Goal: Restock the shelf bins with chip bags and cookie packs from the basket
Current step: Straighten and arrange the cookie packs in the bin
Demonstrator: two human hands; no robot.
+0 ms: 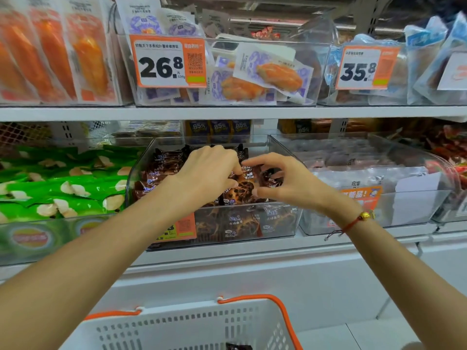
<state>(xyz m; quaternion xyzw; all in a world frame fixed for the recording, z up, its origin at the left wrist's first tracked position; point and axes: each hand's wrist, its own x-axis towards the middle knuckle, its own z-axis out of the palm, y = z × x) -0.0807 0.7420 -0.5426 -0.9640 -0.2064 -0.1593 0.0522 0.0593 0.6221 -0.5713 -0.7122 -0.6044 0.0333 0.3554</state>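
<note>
Both my hands reach into the clear middle bin [278, 218] on the lower shelf, which holds several brown cookie packs. My left hand [209, 170] and my right hand [280, 178] pinch the same cookie pack [242, 189] from either side, on top of the pile. The white basket [192, 327] with orange handles sits below at the bottom edge; one dark pack [238, 346] shows inside it. Green chip bags [58, 185] fill the bin to the left.
A clear bin [409, 198] with an orange label stands right of the cookie bin. The upper shelf carries bins of orange and purple snack packs with price tags 26.8 [166, 63] and 35.8 [364, 68]. The white shelf edge [227, 113] runs above my hands.
</note>
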